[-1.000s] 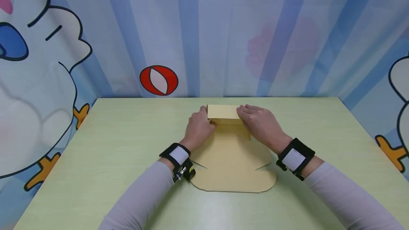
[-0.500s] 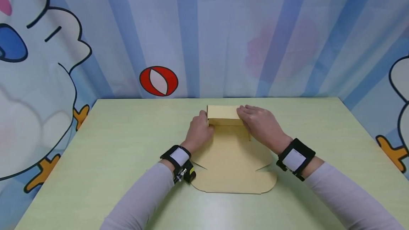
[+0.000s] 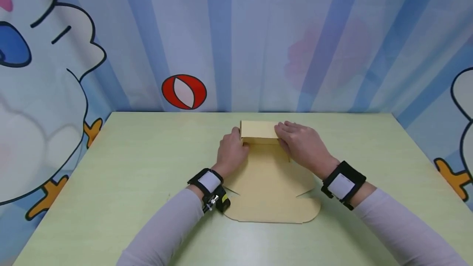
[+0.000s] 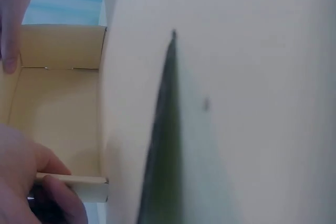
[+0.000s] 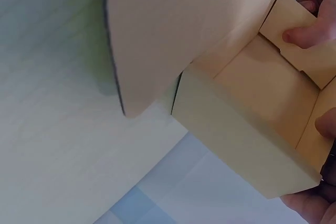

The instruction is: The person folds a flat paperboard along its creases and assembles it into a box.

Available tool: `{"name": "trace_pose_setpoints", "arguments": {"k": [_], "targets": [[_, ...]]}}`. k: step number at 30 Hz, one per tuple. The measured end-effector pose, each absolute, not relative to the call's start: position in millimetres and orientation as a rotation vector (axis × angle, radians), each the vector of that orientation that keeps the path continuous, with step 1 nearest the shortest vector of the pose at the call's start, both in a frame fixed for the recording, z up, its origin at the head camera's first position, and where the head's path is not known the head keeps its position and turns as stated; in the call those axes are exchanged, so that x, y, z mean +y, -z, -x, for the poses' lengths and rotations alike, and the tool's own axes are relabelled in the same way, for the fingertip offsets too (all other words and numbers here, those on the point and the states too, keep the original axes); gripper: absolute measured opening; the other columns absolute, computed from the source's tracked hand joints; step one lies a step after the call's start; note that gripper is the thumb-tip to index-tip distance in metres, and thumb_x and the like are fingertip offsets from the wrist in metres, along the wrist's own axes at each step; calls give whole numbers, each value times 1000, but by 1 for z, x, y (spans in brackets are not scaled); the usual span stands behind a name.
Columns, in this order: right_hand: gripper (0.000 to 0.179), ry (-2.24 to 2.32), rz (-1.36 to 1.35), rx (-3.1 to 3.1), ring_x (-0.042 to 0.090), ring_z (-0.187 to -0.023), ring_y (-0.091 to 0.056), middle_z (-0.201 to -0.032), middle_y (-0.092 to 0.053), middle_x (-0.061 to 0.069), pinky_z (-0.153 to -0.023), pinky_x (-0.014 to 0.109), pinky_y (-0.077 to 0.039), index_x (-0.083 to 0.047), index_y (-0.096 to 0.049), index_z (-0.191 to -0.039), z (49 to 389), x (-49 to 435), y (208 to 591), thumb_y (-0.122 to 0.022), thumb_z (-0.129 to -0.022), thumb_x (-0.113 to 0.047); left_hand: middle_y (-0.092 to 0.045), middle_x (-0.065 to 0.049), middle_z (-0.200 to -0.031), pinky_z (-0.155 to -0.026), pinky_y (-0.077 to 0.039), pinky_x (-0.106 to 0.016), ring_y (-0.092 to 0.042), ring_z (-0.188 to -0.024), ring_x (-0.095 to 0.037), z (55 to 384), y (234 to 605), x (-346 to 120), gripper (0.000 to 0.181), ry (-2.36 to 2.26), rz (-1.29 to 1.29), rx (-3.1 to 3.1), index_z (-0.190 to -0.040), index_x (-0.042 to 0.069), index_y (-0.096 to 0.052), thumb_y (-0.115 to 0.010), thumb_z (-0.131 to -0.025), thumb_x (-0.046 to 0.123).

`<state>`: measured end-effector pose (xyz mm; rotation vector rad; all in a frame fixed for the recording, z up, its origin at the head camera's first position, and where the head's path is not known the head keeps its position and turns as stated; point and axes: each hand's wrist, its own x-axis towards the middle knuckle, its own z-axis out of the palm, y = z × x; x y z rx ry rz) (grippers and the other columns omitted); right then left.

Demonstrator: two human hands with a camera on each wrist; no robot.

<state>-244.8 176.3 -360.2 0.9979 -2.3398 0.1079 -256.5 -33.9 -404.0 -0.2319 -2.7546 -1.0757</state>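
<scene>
Left hand [image 3: 232,153] and right hand [image 3: 302,146] both hold a cardboard box [image 3: 272,171], one at each side, so that the box lies between them. At the far left a white cartoon animal [image 3: 40,102] with an orange foot [image 3: 48,200] shows on the backdrop [image 3: 247,44], and farther along a red ball [image 3: 184,92] is printed just above the back edge of the table [image 3: 122,175]. A pale sleeve [image 3: 164,227] covers the left forearm and ends near a black wrist strap [image 3: 208,180]. Beyond that strap the left hand is bent round the box's left wall [image 5: 302,38], nearly closed, its thumb pressed against the inner face and its fingers on the outside. Midway across, the box has raised walls at the end away from the person, while a wide flap [image 3: 272,210] with rounded corners spreads toward the person between the wrists, a slit cut into either side. The right hand sits at the far right corner, its fingers close together over the outside and its thumb inside, pinching the cardboard. Farther right come another black strap [image 3: 343,186], a second pale sleeve [image 3: 402,229] and another printed orange foot [image 3: 451,179] near the edge of the view.
</scene>
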Motion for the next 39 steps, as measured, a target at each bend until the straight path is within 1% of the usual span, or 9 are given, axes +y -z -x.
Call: {"name": "trace_pose_setpoints", "arguments": {"k": [5,12,18,21,24,26,30,34,39], "targets": [[25,-106,-1012,-2340,29,-98,-62,-103,-66,14,-81,42,-50,0,-65,-105,245,177,364,-66,-82,-9,-56,-8,-73,-41,-37,-25,-49,-55,-16,255,404,-37,29,1110,232,-2798,-99,1,-51,-63,-77,15],[28,-91,-1001,-2356,29,-99,-61,-105,-66,14,-81,41,-50,-1,-65,-108,247,178,365,-66,-81,-9,-59,-7,-84,-47,-42,-26,-54,-63,-17,256,403,-40,51,1098,241,-2847,-111,4,-48,-67,-74,34],[28,-94,-1009,-2348,30,-99,-61,-105,-66,14,-80,41,-50,-1,-65,-108,248,178,363,-66,-81,-8,-58,-8,-99,-56,-47,-31,-57,-74,-22,256,399,-41,78,955,245,-2839,-131,9,-37,-64,-71,51],[28,-94,-1008,-2348,30,-99,-61,-106,-66,14,-80,41,-50,-1,-65,-108,249,177,363,-66,-82,-8,-52,-10,-104,-52,-46,-32,-55,-69,-23,254,395,-42,89,795,267,-2802,-138,12,-28,-63,-69,58],[28,-87,-1007,-2351,30,-99,-61,-106,-65,14,-80,41,-50,-1,-65,-108,250,177,362,-66,-82,-9,-44,-9,-101,-43,-40,-28,-49,-58,-19,254,388,-44,89,660,320,-2748,-140,17,-27,-63,-68,56],[28,-82,-1003,-2354,29,-100,-61,-106,-65,14,-80,41,-50,-1,-65,-109,251,177,362,-66,-82,-9,-41,-9,-100,-39,-36,-25,-46,-53,-16,254,384,-45,84,609,393,-2713,-139,19,-31,-65,-70,51],[28,-80,-996,-2357,29,-100,-61,-106,-65,14,-80,41,-50,-2,-65,-108,251,178,362,-66,-82,-10,-43,-11,-109,-36,-34,-22,-43,-45,-14,256,379,-45,70,524,559,-2671,-136,23,-39,-68,-75,40],[27,-76,-995,-2360,29,-99,-61,-106,-66,13,-80,40,-50,-2,-65,-107,250,177,362,-67,-81,-9,-46,-14,-116,-38,-36,-24,-43,-43,-16,259,376,-42,59,418,671,-2666,-135,21,-42,-65,-80,30],[30,-62,-989,-2377,29,-100,-61,-107,-65,13,-81,40,-50,-3,-65,-110,247,175,361,-68,-81,-10,-51,-13,-113,-47,-45,-30,-48,-50,-19,260,371,-37,53,303,750,-2681,-133,14,-44,-59,-82,18]]}}
